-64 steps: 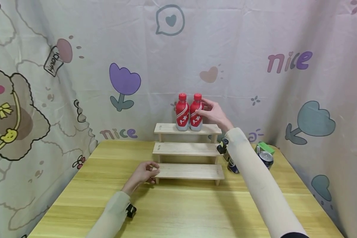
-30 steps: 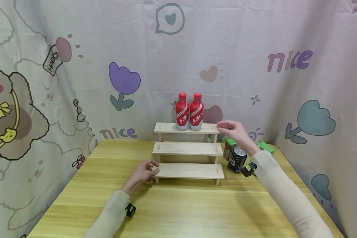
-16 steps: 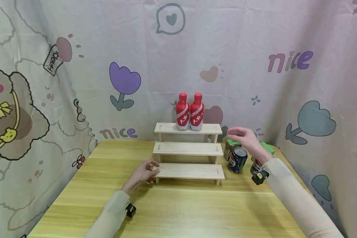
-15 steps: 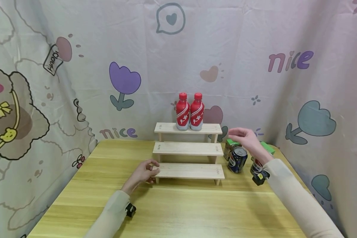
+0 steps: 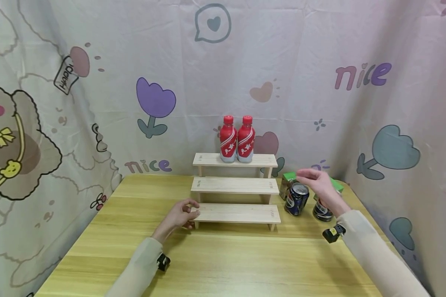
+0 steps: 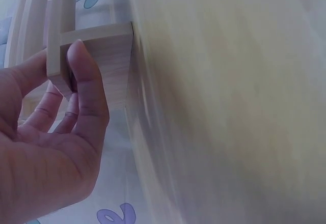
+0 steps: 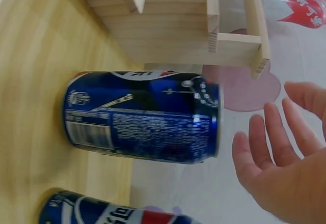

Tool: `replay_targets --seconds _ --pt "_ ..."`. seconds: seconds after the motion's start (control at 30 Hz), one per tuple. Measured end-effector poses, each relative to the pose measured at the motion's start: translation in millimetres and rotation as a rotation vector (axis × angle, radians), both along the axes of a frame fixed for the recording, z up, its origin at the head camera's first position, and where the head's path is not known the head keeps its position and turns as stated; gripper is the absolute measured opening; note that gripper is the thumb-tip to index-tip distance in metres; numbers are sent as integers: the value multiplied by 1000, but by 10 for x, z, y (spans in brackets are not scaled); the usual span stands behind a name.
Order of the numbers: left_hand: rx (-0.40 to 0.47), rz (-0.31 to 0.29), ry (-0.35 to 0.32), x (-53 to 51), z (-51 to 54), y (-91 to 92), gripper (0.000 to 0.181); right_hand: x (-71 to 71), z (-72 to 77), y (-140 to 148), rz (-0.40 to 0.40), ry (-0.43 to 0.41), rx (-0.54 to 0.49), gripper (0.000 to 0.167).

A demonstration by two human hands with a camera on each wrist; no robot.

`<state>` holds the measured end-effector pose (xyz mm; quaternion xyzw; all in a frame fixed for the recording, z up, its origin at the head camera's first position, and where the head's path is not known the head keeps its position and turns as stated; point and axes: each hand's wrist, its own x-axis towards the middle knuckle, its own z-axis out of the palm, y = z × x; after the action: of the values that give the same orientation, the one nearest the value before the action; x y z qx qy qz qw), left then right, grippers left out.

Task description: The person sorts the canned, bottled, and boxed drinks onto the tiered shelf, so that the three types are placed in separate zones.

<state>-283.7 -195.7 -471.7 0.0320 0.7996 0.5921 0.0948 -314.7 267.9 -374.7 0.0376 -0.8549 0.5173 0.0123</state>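
At the low left end of the rack [image 5: 236, 213], the left hand [image 5: 179, 215] pinches the edge of a board with thumb and bent fingers. The rack is wood, has 3 steps and stands on the table [image 5: 223, 264]. It looks stiff and quite light, so a bump may make it slide; a board's end seems a good spot to hold. On the top step, the left bottle [image 5: 228, 144] stands just beside the right bottle [image 5: 246, 144], both red. Next comes a box [image 5: 284, 189] with a green top, partly behind the can [image 5: 296, 201]. This blue can stands upright on the table, near the rack. If full, it should be a bit heavy. Its smooth side looks slippery and could dent, so its middle seems best to hold, gently. Just above its top, not touching, the right hand [image 5: 321, 187] is loosely bent with nothing in it. Partly hidden by that hand are the 2nd can [image 5: 321, 211] and 2nd box [image 5: 337, 185].
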Motion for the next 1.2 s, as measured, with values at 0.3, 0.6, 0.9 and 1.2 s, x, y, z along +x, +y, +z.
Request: replay_targets --seconds 0.3,0.6,0.9,1.2 --pt "-18 25 -9 14 -6 1 27 68 -248 33 -84 3 -57 54" --pt "-28 36 -10 18 -7 22 27 111 -432 3 -86 -5 -109 62" --pt "-25 28 -15 97 119 67 27 125 -610 -16 -102 -55 -183 83" --pt "-22 42 -11 31 12 26 28 108 -747 -49 -140 -18 -143 89"
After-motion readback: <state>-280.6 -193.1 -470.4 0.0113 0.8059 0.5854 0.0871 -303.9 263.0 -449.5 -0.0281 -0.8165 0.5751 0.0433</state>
